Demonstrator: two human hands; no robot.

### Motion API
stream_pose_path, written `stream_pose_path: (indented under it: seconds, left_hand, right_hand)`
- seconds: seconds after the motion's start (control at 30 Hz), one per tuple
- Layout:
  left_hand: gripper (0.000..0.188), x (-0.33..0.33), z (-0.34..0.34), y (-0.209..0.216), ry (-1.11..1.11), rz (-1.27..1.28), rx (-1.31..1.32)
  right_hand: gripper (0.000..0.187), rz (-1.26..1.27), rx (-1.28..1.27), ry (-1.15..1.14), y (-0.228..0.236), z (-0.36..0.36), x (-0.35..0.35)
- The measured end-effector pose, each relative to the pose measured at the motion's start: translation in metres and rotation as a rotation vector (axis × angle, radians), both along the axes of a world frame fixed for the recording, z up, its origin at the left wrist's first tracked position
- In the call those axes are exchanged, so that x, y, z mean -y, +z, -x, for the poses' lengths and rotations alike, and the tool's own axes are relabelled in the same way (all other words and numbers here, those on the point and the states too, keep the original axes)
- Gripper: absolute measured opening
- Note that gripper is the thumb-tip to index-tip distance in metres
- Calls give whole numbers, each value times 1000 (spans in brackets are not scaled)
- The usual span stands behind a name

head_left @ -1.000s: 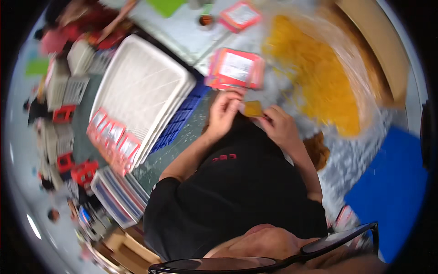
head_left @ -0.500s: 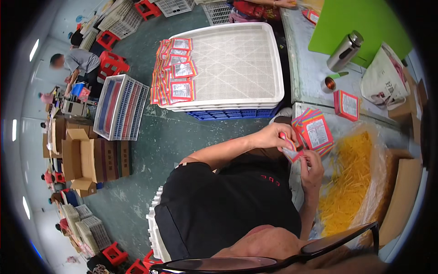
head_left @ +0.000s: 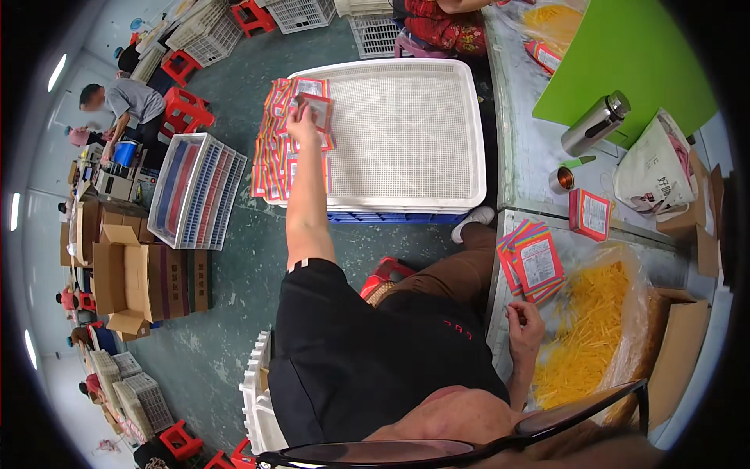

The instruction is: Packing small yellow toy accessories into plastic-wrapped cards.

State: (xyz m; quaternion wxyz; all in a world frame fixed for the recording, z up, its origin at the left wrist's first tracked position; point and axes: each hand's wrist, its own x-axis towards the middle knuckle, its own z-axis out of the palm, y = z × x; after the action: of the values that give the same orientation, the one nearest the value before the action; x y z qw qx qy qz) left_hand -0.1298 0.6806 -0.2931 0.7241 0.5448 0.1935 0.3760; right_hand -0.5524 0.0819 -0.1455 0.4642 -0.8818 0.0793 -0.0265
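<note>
My left hand (head_left: 302,125) reaches over the left side of a white mesh tray (head_left: 406,199). Its fingers are closed on a flat red-edged packet (head_left: 321,114) with a silvery middle. Beneath and around it, overlapping rows of similar striped packets (head_left: 269,168) lie along the tray's left edge. My right hand (head_left: 527,332) is at the edge of the work table, thumb and forefinger pinched; whatever they hold, if anything, is too small to make out. Just beyond it lies a fanned stack of striped packets (head_left: 539,264), and beside it a heap of thin yellow strips (head_left: 582,336) on clear plastic.
A red box (head_left: 589,214), a metal cup (head_left: 561,180), a steel flask (head_left: 596,123) and a white bag (head_left: 656,168) stand on the table before a green panel (head_left: 625,70). Crates (head_left: 195,191) and an open carton (head_left: 125,273) are on the floor at left. Other people sit nearby.
My left hand has swung from the table out to the tray with a packet. Both hands were together on a packet before; my right hand has stayed by the table, lower down.
</note>
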Motion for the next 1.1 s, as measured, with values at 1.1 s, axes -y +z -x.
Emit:
stream_pose_path:
  seconds: [1.1]
  left_hand:
    - [12, 500, 257, 70, -1283, -1369, 577]
  right_hand:
    - [12, -44, -3, -321, -1, 84, 23]
